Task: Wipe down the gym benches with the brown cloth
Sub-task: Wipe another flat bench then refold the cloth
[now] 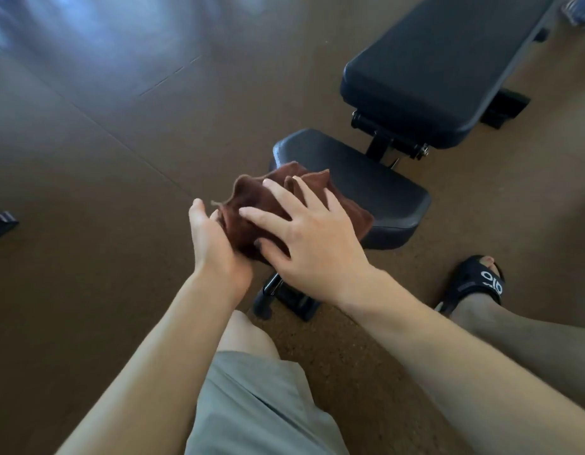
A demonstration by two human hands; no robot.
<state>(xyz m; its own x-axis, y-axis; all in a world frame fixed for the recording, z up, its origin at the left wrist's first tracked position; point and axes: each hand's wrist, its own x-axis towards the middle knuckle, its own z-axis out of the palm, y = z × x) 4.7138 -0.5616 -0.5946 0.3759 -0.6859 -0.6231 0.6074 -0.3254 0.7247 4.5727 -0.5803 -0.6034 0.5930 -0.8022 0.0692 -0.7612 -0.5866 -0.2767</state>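
A crumpled brown cloth [251,205] sits bunched between both my hands, just above the near left corner of the bench's black seat pad [376,188]. My left hand [215,244] cups the cloth from the left and underneath, fingers curled round its lower folds. My right hand [304,238] lies on top of the cloth with fingers spread and straight. Beyond the seat pad the long black back pad [442,67] runs away to the upper right.
The bench's black frame and foot [284,300] stand on the brown floor below my hands. My right foot in a black sandal [475,284] is beside the seat. My left knee in grey shorts [251,389] is at the bottom. A dark object [0,223] lies at the left edge.
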